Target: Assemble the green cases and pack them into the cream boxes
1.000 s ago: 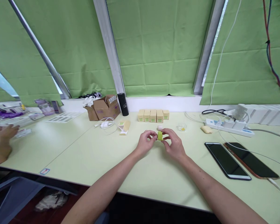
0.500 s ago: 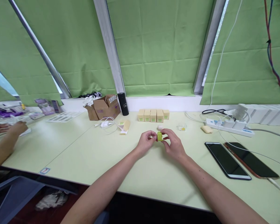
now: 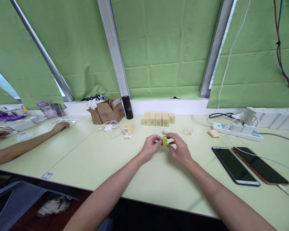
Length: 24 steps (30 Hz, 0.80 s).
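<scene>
A small yellow-green object [image 3: 164, 140] is held just above the table [image 3: 86, 163], between my two hands. My left hand [image 3: 151, 146] pinches its left side with the fingertips. My right hand [image 3: 179, 148] grips it from the right with thumb and fingers. Just behind it lies a small pale pink piece [image 3: 165, 131]. A clear plastic piece with a yellow bit [image 3: 188, 131] rests to the right. Several small tan boxes [image 3: 158, 119] stand in a row farther back. An opened tan box [image 3: 128, 131] lies to the left.
Two phones [image 3: 235, 165] lie at the right, near a power strip [image 3: 238, 131] with cables. A cardboard box [image 3: 110, 110] and black bottle [image 3: 127, 107] stand at the back. Another person's arm [image 3: 26, 146] reaches over the table at the left.
The other person's arm has stretched right and back, its hand now over the white sheet. My hands and the yellow-green object look unchanged.
</scene>
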Each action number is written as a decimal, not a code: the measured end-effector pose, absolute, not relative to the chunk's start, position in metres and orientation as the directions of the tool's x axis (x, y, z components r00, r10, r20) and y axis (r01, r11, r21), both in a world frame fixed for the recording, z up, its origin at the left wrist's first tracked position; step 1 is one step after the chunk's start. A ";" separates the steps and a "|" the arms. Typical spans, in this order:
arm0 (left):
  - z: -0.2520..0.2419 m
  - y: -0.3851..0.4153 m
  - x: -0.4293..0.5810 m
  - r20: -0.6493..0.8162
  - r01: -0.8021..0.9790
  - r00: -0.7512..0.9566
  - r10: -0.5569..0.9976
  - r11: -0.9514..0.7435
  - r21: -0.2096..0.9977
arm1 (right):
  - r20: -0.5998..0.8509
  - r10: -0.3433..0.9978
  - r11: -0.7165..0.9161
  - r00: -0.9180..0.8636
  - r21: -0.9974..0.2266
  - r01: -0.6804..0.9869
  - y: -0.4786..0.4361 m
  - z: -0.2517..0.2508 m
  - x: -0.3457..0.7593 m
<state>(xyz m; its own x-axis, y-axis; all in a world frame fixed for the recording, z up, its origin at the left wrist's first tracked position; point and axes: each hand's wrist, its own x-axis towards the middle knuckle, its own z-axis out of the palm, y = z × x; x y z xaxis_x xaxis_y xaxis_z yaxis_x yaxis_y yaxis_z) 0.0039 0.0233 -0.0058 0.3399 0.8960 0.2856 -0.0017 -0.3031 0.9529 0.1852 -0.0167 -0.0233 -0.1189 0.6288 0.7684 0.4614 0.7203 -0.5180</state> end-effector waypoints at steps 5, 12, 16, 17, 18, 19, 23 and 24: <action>-0.006 0.023 0.003 0.291 -0.007 0.342 0.894 -0.307 0.952 | 0.770 0.626 0.724 -0.119 -0.519 0.455 -0.017 -0.022 0.185; -0.008 0.024 0.003 0.287 -0.009 0.348 0.892 -0.304 0.953 | 0.759 0.640 0.717 -0.119 -0.534 0.448 -0.018 -0.021 0.184; -0.005 0.022 0.003 0.284 -0.010 0.348 0.894 -0.299 0.954 | 0.757 0.643 0.716 -0.118 -0.540 0.442 -0.018 -0.021 0.184; -0.004 0.021 0.003 0.285 -0.011 0.346 0.894 -0.299 0.954 | 0.756 0.644 0.716 -0.116 -0.542 0.441 -0.018 -0.022 0.184; -0.003 0.021 0.003 0.285 -0.014 0.345 0.894 -0.298 0.954 | 0.756 0.644 0.715 -0.115 -0.542 0.440 -0.018 -0.022 0.184; -0.002 0.021 0.004 0.285 -0.016 0.344 0.895 -0.297 0.955 | 0.756 0.644 0.716 -0.115 -0.542 0.440 -0.018 -0.022 0.184; -0.002 0.021 0.004 0.279 -0.021 0.344 0.897 -0.289 0.957 | 0.761 0.639 0.719 -0.115 -0.537 0.441 -0.018 -0.020 0.184; -0.002 0.021 0.004 0.277 -0.020 0.346 0.897 -0.288 0.957 | 0.762 0.637 0.720 -0.114 -0.536 0.441 -0.019 -0.020 0.184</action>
<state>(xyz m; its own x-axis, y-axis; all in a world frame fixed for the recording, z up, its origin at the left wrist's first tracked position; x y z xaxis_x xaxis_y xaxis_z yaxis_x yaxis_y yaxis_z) 0.0036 0.0212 -0.0023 0.3456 0.8966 0.2769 -0.0201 -0.2879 0.9575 0.1845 -0.0185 -0.0197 -0.1135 0.6371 0.7624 0.4407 0.7200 -0.5361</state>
